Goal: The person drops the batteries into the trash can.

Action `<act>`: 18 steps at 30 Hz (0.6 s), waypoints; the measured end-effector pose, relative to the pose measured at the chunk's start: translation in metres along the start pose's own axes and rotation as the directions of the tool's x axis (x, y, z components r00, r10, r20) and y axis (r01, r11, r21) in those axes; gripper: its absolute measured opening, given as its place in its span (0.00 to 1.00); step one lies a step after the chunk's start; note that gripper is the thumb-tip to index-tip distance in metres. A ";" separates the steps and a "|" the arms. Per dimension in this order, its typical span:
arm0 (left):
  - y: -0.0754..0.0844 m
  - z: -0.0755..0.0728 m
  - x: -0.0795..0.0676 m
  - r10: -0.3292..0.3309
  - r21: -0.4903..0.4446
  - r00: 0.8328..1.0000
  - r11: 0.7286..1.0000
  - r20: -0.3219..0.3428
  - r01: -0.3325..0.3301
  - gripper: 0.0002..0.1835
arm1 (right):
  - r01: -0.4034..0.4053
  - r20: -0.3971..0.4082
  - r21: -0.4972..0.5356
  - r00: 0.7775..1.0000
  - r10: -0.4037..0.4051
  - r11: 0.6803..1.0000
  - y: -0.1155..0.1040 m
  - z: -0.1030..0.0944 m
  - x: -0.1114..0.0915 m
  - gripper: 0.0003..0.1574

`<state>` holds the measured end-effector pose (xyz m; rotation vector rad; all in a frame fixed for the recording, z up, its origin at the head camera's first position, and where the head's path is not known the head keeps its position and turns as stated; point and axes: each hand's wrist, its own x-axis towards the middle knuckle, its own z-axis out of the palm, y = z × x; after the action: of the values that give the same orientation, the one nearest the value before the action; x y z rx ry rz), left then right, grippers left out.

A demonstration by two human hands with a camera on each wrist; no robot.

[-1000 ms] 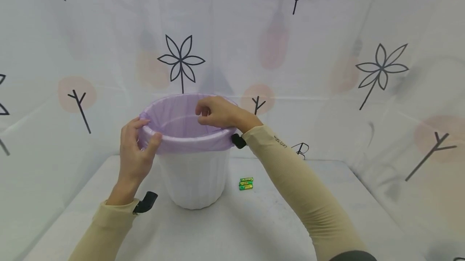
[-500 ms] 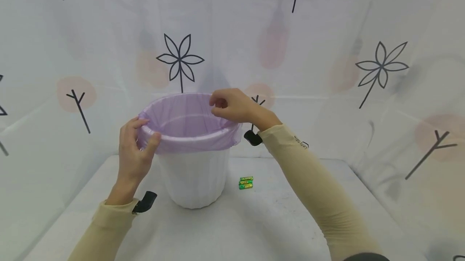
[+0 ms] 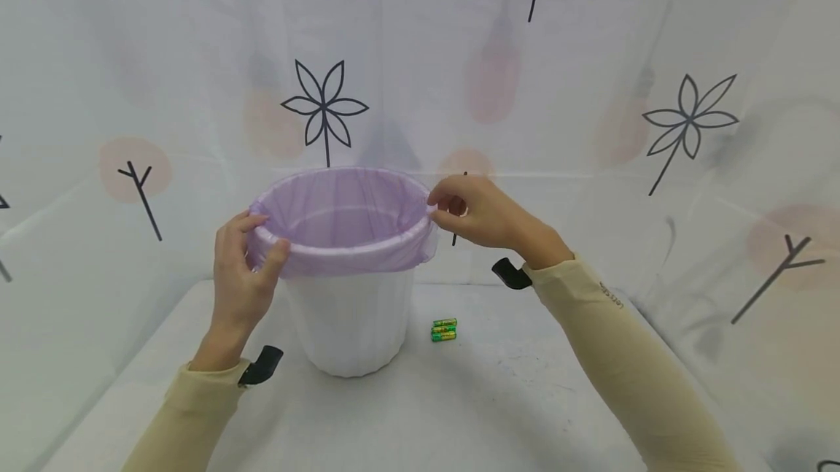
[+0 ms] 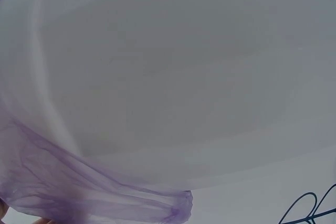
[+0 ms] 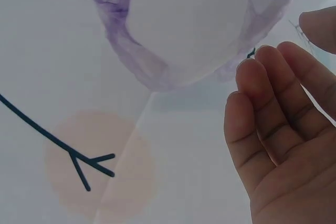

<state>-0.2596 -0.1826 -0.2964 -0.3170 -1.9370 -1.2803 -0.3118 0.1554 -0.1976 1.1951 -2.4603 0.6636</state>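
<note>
A white bin [image 3: 348, 319] stands upright in the head view, a purple bag [image 3: 354, 262] lining it and folded over its rim. My left hand [image 3: 238, 279] grips the rim at the left, fingertips over the edge and thumb on the front. At the opposite side, my right hand [image 3: 488, 215] is beside the rim, fingers loosely bent and fingertips close to the bag. The right wrist view shows those fingers [image 5: 268, 103] apart from the thumb, nothing between them. Bin wall [image 4: 173, 87] and hanging bag edge [image 4: 105, 195] fill the left wrist view.
Several green and yellow batteries [image 3: 444, 330] lie side by side on the white table [image 3: 459, 406], right of the bin. A white cloth [image 3: 558, 93] printed with plants hangs behind and at both sides.
My right hand has moved from over the bin's opening out to the right, past the rim. The left hand has kept its grip in place.
</note>
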 end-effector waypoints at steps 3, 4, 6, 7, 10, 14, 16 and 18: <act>0.000 0.000 0.000 -0.003 0.001 1.000 1.000 0.003 0.003 0.28 | 0.007 0.000 -0.016 1.000 -0.007 1.000 0.002 0.002 -0.011 0.10; 0.000 0.000 0.000 -0.003 0.000 1.000 1.000 0.003 0.003 0.28 | 0.003 0.002 -0.018 1.000 -0.003 1.000 0.002 0.003 -0.015 0.11; 0.000 0.000 0.000 -0.003 -0.001 1.000 1.000 0.003 0.003 0.28 | -0.002 0.007 -0.015 1.000 0.002 1.000 0.003 0.005 -0.023 0.11; 0.000 0.000 0.000 -0.003 -0.001 1.000 1.000 0.002 0.003 0.28 | -0.007 0.009 -0.010 1.000 0.007 1.000 0.004 0.006 -0.026 0.11; 0.000 0.000 -0.001 -0.002 0.000 1.000 1.000 0.000 0.002 0.28 | -0.018 0.017 0.003 1.000 0.018 1.000 0.005 0.010 -0.037 0.11; -0.001 0.001 -0.001 -0.004 0.004 1.000 1.000 -0.003 0.004 0.28 | -0.025 0.016 0.007 1.000 0.025 1.000 0.010 0.017 -0.049 0.10; -0.001 0.001 -0.001 -0.005 0.005 1.000 1.000 -0.003 0.005 0.28 | -0.033 0.016 0.009 0.999 0.033 0.999 0.013 0.022 -0.054 0.10; -0.001 0.001 -0.001 -0.004 0.008 1.000 1.000 -0.004 0.004 0.28 | -0.045 0.021 0.009 0.999 0.044 0.999 0.015 0.026 -0.059 0.10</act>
<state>-0.2597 -0.1823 -0.2985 -0.3064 -1.9403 -1.2748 -0.2913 0.1877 -0.2513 1.1597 -2.5106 0.6796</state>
